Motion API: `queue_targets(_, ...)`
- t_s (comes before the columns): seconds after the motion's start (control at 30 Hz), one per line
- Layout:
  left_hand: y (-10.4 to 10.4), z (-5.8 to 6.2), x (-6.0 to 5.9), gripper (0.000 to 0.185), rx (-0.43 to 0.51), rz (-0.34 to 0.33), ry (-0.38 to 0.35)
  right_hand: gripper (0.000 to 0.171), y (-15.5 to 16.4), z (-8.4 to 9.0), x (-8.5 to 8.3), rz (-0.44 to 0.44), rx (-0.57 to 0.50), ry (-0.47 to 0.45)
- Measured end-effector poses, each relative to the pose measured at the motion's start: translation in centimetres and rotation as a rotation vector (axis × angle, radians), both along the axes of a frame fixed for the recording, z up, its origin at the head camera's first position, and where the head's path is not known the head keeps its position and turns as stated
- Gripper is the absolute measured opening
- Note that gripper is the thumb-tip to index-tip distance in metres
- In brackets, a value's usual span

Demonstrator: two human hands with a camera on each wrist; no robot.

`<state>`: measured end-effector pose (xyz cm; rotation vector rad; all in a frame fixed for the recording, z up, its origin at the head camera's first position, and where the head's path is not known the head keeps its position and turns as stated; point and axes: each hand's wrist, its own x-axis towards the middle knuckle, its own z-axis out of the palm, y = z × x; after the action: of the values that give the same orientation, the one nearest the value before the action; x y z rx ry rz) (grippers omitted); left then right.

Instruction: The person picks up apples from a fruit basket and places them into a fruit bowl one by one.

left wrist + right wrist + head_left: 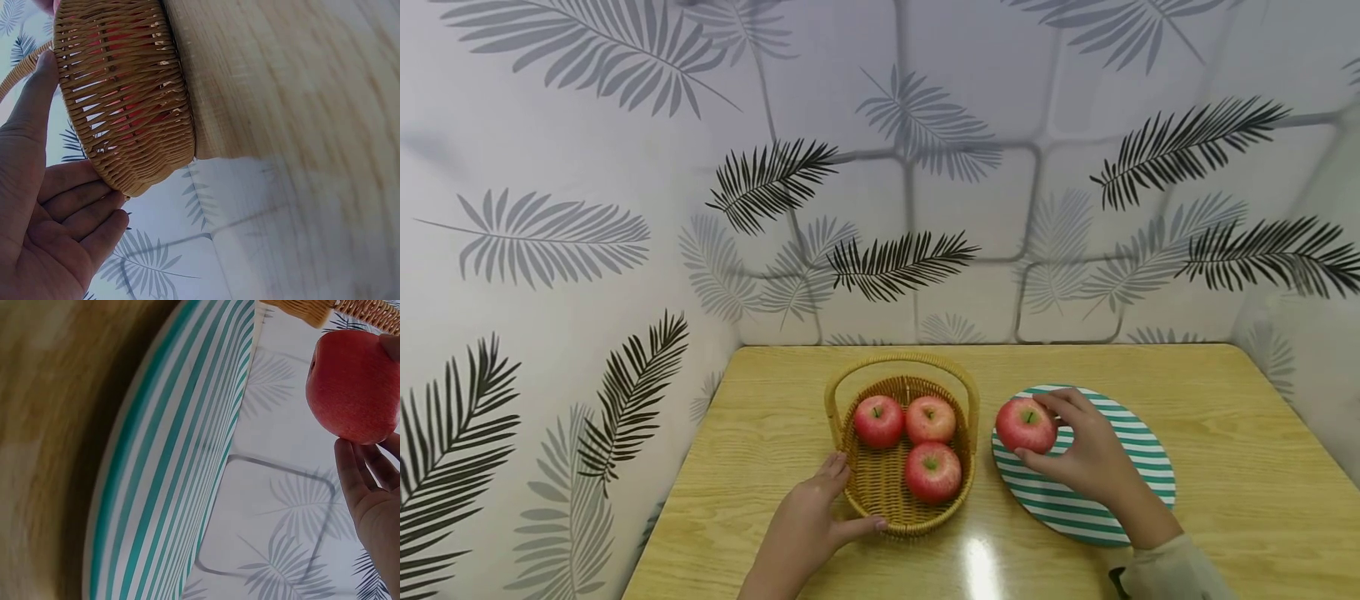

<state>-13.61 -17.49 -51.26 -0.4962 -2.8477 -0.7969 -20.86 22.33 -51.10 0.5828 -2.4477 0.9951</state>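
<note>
A woven basket with a hoop handle stands mid-table and holds three red apples. My left hand grips its near-left wall, thumb along the front and fingers up the side. In the left wrist view the hand cups the basket. My right hand pinches a fourth apple over the left edge of a green-striped plate. In the right wrist view the apple sits at my fingertips, apart from the plate.
The wooden table is closed in by leaf-patterned walls at the left, back and right. The basket and the plate stand side by side, almost touching. Bare wood lies to the right of the plate and behind both.
</note>
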Motion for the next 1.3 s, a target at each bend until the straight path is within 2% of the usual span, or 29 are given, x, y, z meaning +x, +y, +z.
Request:
queue_targets(0.5,0.0,-0.1,0.1,0.093,0.003,0.005,0.006,0.069,1.2,-1.4,-1.8,-0.082,0.045,-0.082)
queue_targets(0.8,0.1,0.3,0.0,0.094,0.015,0.003,-0.001,0.071,1.7,-1.8,-2.4,-0.096,0.048,-0.15)
queue_targets(1.3,-0.1,-0.1,0.0,0.093,-0.006,0.001,-0.009,0.074,2.7,-2.3,-3.5,-0.125,0.075,-0.244)
